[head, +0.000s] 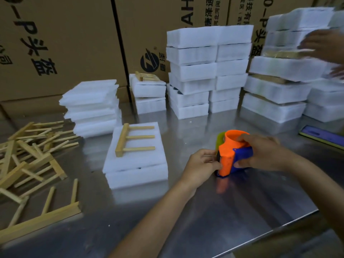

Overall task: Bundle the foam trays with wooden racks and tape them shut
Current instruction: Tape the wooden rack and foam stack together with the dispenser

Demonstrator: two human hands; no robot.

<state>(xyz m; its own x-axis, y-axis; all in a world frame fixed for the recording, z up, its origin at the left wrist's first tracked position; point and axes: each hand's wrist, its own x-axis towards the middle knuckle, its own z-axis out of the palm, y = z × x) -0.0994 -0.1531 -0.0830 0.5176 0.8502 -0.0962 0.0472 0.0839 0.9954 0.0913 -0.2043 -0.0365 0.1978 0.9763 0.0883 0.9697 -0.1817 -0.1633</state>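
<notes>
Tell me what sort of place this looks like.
Probably a factory packing station: stacks of white foam trays on a steel table, printed brown cardboard cartons behind, and loose pale wooden racks piled nearby.

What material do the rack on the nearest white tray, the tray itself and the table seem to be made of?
Rack: pale unfinished wood or bamboo, matte, square-cut sticks.
Tray: white foam, seemingly soft, matte, slightly fuzzy surface.
Table: probably stainless steel, brushed grey sheen with blurred reflections of the stacks.
</notes>
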